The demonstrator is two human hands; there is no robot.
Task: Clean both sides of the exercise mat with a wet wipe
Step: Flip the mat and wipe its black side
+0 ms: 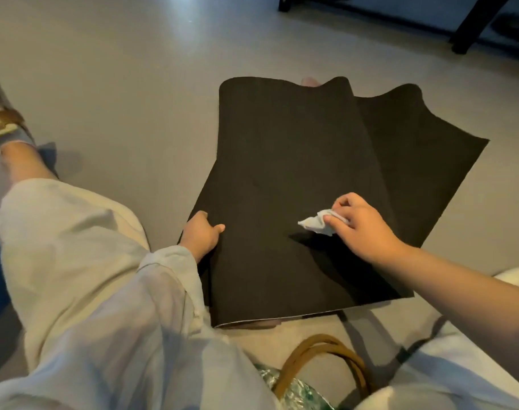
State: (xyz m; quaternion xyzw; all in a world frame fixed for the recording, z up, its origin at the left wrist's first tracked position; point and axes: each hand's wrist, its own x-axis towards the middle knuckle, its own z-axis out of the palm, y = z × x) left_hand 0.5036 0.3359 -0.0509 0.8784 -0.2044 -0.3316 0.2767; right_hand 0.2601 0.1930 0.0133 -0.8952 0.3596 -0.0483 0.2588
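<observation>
A dark brown exercise mat (285,161) lies folded over itself on the grey floor, its far end curling up and a lower layer showing at the right. My left hand (201,235) grips the mat's left edge, thumb on top. My right hand (360,226) pinches a crumpled white wet wipe (314,224) just above the mat's near middle; the wipe casts a shadow on the mat below it.
My leg in light trousers (66,255) stretches out to the left, its foot in a patterned slipper (2,125). A bag with brown handles (323,347) sits close in front of me. Black furniture legs (474,25) stand at the far right. A toe shows beyond the mat's far edge.
</observation>
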